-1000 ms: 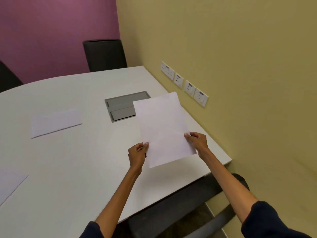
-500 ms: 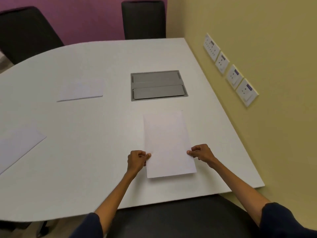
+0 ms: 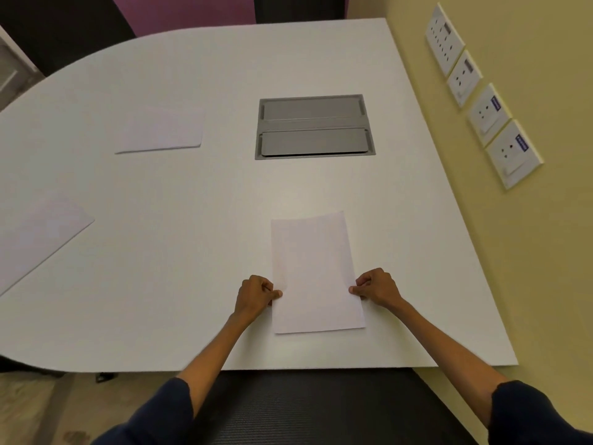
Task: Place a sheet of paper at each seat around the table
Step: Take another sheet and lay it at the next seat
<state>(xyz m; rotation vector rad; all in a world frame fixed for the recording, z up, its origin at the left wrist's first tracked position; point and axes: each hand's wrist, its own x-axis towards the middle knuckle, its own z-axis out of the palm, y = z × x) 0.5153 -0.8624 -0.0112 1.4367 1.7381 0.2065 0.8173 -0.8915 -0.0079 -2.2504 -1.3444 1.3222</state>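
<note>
A white sheet of paper (image 3: 314,271) lies flat on the white table (image 3: 179,277) near its front edge, in front of a black chair (image 3: 314,409). My left hand (image 3: 255,295) pinches the sheet's left edge and my right hand (image 3: 373,287) pinches its right edge. A second sheet (image 3: 162,130) lies further back on the left, and a third sheet (image 3: 35,239) lies at the left edge of the view.
A grey cable hatch (image 3: 314,126) is set into the table beyond the held sheet. A yellow wall with several white sockets (image 3: 487,114) runs along the table's right side. Dark chairs (image 3: 64,30) stand at the far side before a purple wall.
The sheet came down from held tilted in the air to lying flat on the table. Both hands kept hold of its edges, and the view swung down over the table.
</note>
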